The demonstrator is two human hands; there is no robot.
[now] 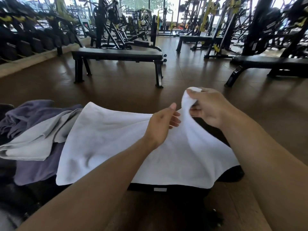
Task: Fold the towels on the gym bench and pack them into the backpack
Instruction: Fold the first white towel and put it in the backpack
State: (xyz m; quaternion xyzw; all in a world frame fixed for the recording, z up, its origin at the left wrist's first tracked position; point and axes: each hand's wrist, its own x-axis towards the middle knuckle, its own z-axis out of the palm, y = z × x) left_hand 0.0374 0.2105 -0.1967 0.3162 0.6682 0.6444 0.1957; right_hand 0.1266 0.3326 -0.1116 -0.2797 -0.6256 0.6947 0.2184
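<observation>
Before you the bench (233,174) runs left to right, with one towel (108,139) spread across its top and hanging over its near edge. Your right hand (210,109) holds that towel's far right corner up above the bench; your left hand (161,124) is just left of it, over the towel. To the left a second towel (33,144) lies on a third (31,114), its right edge tucked under the first. Beyond, across the floor (125,90), stands another bench (116,55), a third bench (270,64) to its right.
</observation>
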